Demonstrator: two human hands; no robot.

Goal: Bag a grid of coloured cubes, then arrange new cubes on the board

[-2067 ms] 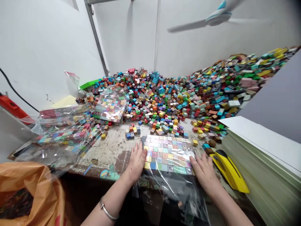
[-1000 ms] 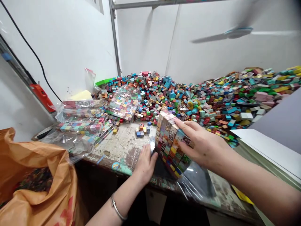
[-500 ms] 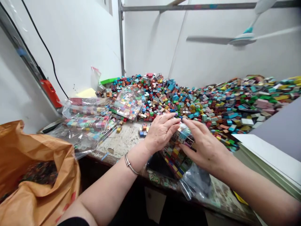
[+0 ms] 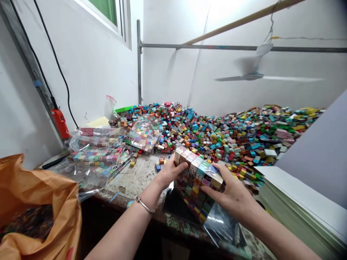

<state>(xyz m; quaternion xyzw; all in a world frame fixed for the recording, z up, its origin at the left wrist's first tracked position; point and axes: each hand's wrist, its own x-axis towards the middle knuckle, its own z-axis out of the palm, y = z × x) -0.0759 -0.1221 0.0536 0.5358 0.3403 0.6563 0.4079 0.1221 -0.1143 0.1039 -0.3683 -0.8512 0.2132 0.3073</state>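
Note:
Between my two hands stands a block of small multicoloured cubes (image 4: 193, 184) in a clear plastic bag, tilted on its edge near the table's front. My left hand (image 4: 171, 173) grips its left end, thumb across the upper edge and fingers behind. On the right end my right hand (image 4: 227, 189) is closed, thumb on the near face and fingers over the top corner. Loose clear plastic (image 4: 223, 224) hangs from the block's lower right. Under the block lies a dark flat piece (image 4: 177, 207). A few loose cubes (image 4: 160, 164) sit just beyond my left hand.
A long heap of coloured cubes (image 4: 200, 130) lines the back. Bagged cube blocks (image 4: 97, 155) are stacked at the left. An orange sack (image 4: 62, 191) stands front left. White sheets (image 4: 303, 184) lie at the right, beneath a pale panel. A fan (image 4: 252, 76) hangs above.
My hands were flat over the top of the bagged block; now they grip its two ends, and its top edge is raised and showing. The camera view has tilted up.

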